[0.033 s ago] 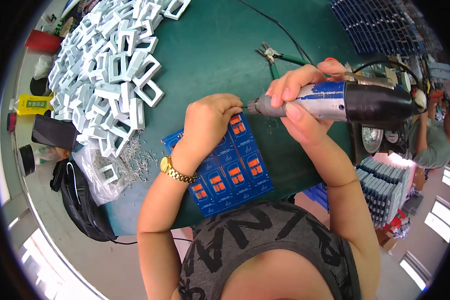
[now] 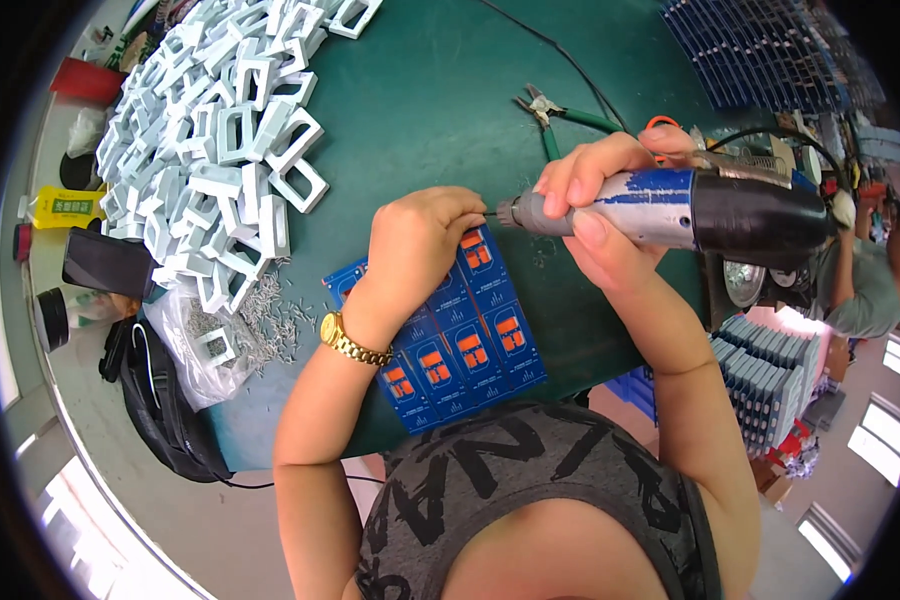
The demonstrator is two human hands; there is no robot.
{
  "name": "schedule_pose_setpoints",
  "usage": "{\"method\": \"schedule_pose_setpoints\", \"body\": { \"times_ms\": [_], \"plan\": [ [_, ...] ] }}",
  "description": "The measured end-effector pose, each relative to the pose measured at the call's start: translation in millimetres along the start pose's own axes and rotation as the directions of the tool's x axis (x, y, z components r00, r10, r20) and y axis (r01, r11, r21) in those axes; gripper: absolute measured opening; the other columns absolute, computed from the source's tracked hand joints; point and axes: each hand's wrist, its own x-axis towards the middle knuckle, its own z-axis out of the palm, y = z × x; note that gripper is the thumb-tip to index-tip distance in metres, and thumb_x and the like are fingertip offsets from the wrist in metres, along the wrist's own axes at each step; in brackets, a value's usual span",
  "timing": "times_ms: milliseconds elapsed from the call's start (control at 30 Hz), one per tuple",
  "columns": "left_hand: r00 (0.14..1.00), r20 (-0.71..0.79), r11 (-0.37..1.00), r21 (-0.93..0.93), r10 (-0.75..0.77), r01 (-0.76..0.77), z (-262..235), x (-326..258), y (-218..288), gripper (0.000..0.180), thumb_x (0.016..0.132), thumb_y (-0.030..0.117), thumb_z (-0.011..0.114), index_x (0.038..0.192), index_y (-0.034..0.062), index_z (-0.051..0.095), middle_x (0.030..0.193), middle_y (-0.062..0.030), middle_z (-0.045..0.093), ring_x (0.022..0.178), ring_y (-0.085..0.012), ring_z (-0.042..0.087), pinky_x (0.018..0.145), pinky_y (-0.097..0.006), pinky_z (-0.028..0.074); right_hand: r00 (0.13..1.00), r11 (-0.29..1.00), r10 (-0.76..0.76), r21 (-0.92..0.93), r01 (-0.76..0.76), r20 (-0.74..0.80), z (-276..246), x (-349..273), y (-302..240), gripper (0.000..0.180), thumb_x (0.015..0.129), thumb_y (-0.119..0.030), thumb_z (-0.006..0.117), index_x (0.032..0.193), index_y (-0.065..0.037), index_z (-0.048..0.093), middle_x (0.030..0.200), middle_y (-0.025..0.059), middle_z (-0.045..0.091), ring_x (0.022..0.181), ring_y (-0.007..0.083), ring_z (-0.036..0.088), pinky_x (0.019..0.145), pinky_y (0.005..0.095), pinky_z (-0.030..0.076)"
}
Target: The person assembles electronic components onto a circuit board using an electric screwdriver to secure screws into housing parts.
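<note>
The person wears a sleeveless dark grey top (image 2: 530, 480) with large black block lettering printed across the chest and shoulders, filling the view from about 5 to 7 o'clock. Both arms are bare from the shoulder down. On the left wrist sits a gold-coloured watch (image 2: 353, 343) with a linked metal band, just left of centre. No rings or gloves show on either hand.
</note>
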Motion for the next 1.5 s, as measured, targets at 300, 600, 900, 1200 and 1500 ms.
{"method": "schedule_pose_setpoints", "body": {
  "times_ms": [300, 600, 900, 1200, 1500],
  "plan": [
    [0.999, -0.023, 0.999, -0.029, 0.033, -0.034, 2.6, 0.2, -2.2, 0.008, 0.077, 0.006, 0.069, 0.084, 0.0028, 0.069, 0.089, -0.0083, 0.071, 0.080, -0.0265, 0.068, 0.071, -0.033, 0.054, 0.998, 0.999, 0.008, -0.045, -0.005, 0.068, -0.1, 1.5, -2.0, 0.064, 0.080, 0.004, 0.066, 0.129, -0.011, 0.028, 0.088, 0.0117, 0.057, 0.075, 0.0214, 0.063, 0.072, 0.0376, 0.056],
    [0.984, 0.029, 0.975, 0.131, 0.177, -0.179, -9.9, -9.7, -1.0, 0.010, 0.077, 0.007, 0.067, 0.087, 0.0055, 0.066, 0.093, -0.0112, 0.067, 0.081, -0.0323, 0.065, 0.072, -0.039, 0.052, 0.968, 1.000, 0.021, 0.008, -0.024, 0.249, 7.3, 19.4, 5.4, 0.067, 0.077, 0.005, 0.069, 0.131, -0.010, 0.033, 0.085, 0.0138, 0.058, 0.073, 0.0216, 0.062, 0.066, 0.0346, 0.054],
    [0.870, -0.311, 0.736, 0.468, -0.382, 0.490, -95.7, -109.2, -19.7, 0.012, 0.081, 0.010, 0.068, 0.093, 0.0090, 0.066, 0.086, -0.0082, 0.060, 0.076, -0.0309, 0.064, 0.065, -0.040, 0.050, 0.962, 0.996, 0.093, -0.034, -0.087, 0.258, 18.9, 18.6, 6.7, 0.061, 0.074, 0.007, 0.071, 0.119, -0.012, 0.035, 0.086, 0.0141, 0.057, 0.072, 0.0213, 0.060, 0.066, 0.0356, 0.053],
    [0.926, -0.273, 0.776, 0.512, -0.260, 0.368, -98.9, -107.1, -36.8, 0.007, 0.082, 0.006, 0.066, 0.087, 0.0060, 0.061, 0.085, -0.0097, 0.057, 0.076, -0.0312, 0.060, 0.064, -0.040, 0.047, 0.905, 0.988, 0.115, 0.043, -0.145, 0.409, 16.9, 34.5, 15.3, 0.058, 0.076, 0.001, 0.073, 0.120, -0.011, 0.038, 0.081, 0.0109, 0.054, 0.065, 0.0186, 0.054, 0.058, 0.0322, 0.047],
    [0.975, -0.222, 0.974, 0.221, -0.007, 0.058, -56.3, -54.5, 2.3, 0.015, 0.079, -0.005, 0.064, 0.092, 0.0028, 0.062, 0.087, -0.0130, 0.063, 0.080, -0.0310, 0.063, 0.070, -0.037, 0.052, 0.974, 0.963, 0.113, 0.219, -0.157, 0.198, 7.0, 30.9, 16.8, 0.064, 0.069, 0.006, 0.066, 0.126, -0.003, 0.038, 0.079, 0.0104, 0.059, 0.069, 0.0171, 0.060, 0.060, 0.0289, 0.050]
  ]
}}
